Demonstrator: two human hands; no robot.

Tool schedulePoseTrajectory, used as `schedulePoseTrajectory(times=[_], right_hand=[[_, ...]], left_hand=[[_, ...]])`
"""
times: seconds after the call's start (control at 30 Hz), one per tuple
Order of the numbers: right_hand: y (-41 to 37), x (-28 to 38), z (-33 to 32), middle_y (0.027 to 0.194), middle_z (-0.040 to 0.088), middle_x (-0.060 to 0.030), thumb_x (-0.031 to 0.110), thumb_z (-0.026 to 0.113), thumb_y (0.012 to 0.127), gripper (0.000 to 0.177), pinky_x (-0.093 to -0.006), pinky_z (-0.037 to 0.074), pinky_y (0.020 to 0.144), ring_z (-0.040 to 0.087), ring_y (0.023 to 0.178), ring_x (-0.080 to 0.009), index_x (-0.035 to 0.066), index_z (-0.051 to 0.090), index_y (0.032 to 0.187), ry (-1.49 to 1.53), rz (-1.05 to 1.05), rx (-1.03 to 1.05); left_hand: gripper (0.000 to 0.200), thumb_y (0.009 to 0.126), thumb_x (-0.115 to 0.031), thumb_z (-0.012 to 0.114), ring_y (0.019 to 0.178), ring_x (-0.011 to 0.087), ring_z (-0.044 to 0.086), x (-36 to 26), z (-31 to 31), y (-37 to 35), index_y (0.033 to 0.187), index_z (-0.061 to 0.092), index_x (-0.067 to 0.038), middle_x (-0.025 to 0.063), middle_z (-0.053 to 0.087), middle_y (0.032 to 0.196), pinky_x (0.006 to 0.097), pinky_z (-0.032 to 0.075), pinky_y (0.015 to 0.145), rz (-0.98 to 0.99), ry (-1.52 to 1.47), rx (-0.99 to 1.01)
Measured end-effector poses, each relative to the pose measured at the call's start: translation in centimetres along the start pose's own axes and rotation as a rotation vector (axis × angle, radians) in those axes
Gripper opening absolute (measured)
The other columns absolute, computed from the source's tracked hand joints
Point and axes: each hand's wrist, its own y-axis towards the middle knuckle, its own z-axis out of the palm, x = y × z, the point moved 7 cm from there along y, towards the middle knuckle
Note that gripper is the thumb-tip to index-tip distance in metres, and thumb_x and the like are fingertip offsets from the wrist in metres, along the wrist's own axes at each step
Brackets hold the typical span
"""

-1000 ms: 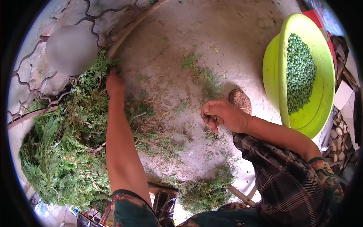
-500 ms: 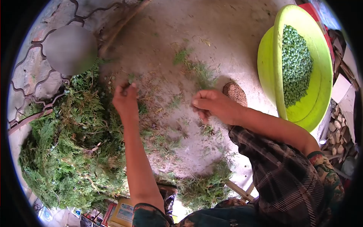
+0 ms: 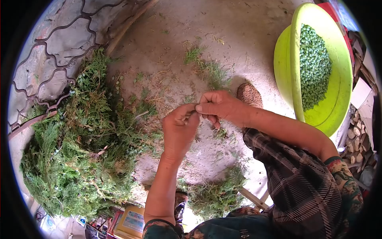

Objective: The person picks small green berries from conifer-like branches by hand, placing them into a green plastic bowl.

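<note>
My left hand and my right hand meet above the floor, their fingertips pinched together and touching. Whatever lies between the fingers is too small or too hidden to make out. To the left of my left hand is a big heap of green conifer sprigs, with some browned tips among it. A tilted lime-green basin stands beyond my right hand, partly filled with small round green cones or berries.
Loose sprigs and scraps lie over the concrete floor. A patterned shoe shows behind my right hand. More greenery lies near my legs. Chopped wood is stacked at far right, and a yellow box stands at the bottom.
My left hand has moved right, from beside the heap to my right hand, and their fingertips now touch. My right hand has stayed nearly in place. A blurred round shape at upper left is gone.
</note>
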Motion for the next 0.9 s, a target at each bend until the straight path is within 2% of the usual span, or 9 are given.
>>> schedulePoseTrajectory(times=[0.13, 0.2, 0.33, 0.43, 0.6, 0.67, 0.77, 0.83, 0.9], right_hand=[[-0.6, 0.7, 0.8, 0.069, 0.05, -0.0076, 0.021, 0.053, 0.086, 0.02, -0.0279, 0.044, 0.048, 0.05, 0.057, -0.0127, 0.002, 0.049, 0.079, 0.324, -0.033, 0.151], [-0.8, 1.1, 0.9, 0.071, 0.049, -0.0098, 0.017, 0.05, 0.086, 0.017, -0.0282, 0.044, 0.049, 0.05, 0.058, -0.0144, 0.001, 0.049, 0.079, 0.477, -0.069, 0.228], [-1.1, 1.2, 0.8, 0.079, 0.05, -0.0135, 0.014, 0.047, 0.083, 0.015, -0.0333, 0.05, 0.055, 0.053, 0.065, -0.0193, -0.001, 0.048, 0.085, 0.571, -0.205, 0.315], [-1.4, 1.9, 1.3, 0.084, 0.05, -0.0143, 0.014, 0.046, 0.083, 0.017, -0.037, 0.052, 0.06, 0.055, 0.071, -0.0211, -0.001, 0.048, 0.089, 0.558, -0.203, 0.338], [-0.6, 1.2, 0.7, 0.09, 0.052, -0.0143, 0.021, 0.045, 0.087, 0.023, -0.041, 0.052, 0.066, 0.056, 0.079, -0.0221, -0.001, 0.05, 0.094, 0.537, -0.132, 0.248], [0.4, -1.1, -1.0, 0.093, 0.054, -0.0129, 0.026, 0.045, 0.09, 0.026, -0.0428, 0.052, 0.07, 0.057, 0.08, -0.0219, 0.001, 0.051, 0.096, 0.598, -0.015, 0.042], [-0.1, -1.3, -1.0, 0.089, 0.056, -0.0107, 0.024, 0.05, 0.087, 0.024, -0.0417, 0.051, 0.074, 0.057, 0.079, -0.02, 0.001, 0.054, 0.094, 0.752, 0.106, -0.001], [-0.1, -2.0, -1.1, 0.088, 0.056, -0.0111, 0.023, 0.049, 0.088, 0.022, -0.042, 0.051, 0.072, 0.058, 0.078, -0.0207, 0.002, 0.054, 0.093, 0.709, 0.137, 0.021], [-0.2, -2.3, -1.1, 0.088, 0.057, -0.0115, 0.022, 0.049, 0.088, 0.021, -0.0422, 0.051, 0.071, 0.058, 0.078, -0.0214, 0.002, 0.054, 0.092, 0.666, 0.166, 0.041]], left_hand=[[0.019, 0.08, 0.005, 0.051, 0.063, 0.0067, 0.053, 1.3, -2.6, 1.5, 0.094, 0.063, 0.001, 0.003, 0.063, 0.078, 0.0205, 0.042, 0.058, -0.146, 0.071, -0.045], [0.021, 0.079, 0.003, 0.052, 0.063, 0.01, 0.055, 1.4, -5.7, 3.7, 0.097, 0.063, -0.001, 0.0096, 0.063, 0.078, 0.0254, 0.046, 0.06, 0.062, 0.579, -0.067], [0.023, 0.081, -0.002, 0.053, 0.068, 0.0271, 0.058, -1.5, -11.4, 8.0, 0.102, 0.06, -0.003, 0.0181, 0.062, 0.09, 0.0374, 0.046, 0.065, 0.145, 0.77, -0.506], [0.017, 0.082, -0.005, 0.054, 0.072, 0.0269, 0.058, 3.2, -14.9, 12.0, 0.097, 0.059, 0.0, 0.0171, 0.062, 0.086, 0.0393, 0.045, 0.066, 0.189, 1.046, -0.631], [0.016, 0.082, -0.011, 0.061, 0.07, 0.0172, 0.056, 0.4, -11.1, 8.3, 0.091, 0.06, 0.002, 0.0096, 0.062, 0.082, 0.0323, 0.045, 0.065, 0.168, 0.651, -0.535], [0.016, 0.084, -0.015, 0.061, 0.068, 0.0108, 0.056, 0.1, -6.4, 5.8, 0.095, 0.062, -0.003, 0.0037, 0.061, 0.078, 0.0224, 0.043, 0.056, 0.116, 0.301, -0.246], [0.02, 0.084, -0.016, 0.06, 0.072, 0.0118, 0.055, -0.5, -4.9, 4.2, 0.096, 0.061, 0.0, 0.005, 0.061, 0.08, 0.0285, 0.045, 0.062, 0.025, 0.168, -0.127], [0.02, 0.086, -0.017, 0.057, 0.071, 0.0155, 0.056, 0.7, -11.1, 6.3, 0.098, 0.062, -0.001, 0.008, 0.062, 0.082, 0.0289, 0.046, 0.064, -0.031, 0.36, -0.478], [0.026, 0.087, -0.021, 0.054, 0.074, 0.0251, 0.059, 0.4, -16.1, 8.0, 0.105, 0.06, -0.003, 0.0131, 0.061, 0.087, 0.0363, 0.048, 0.067, 0.19, 0.754, -0.669]])
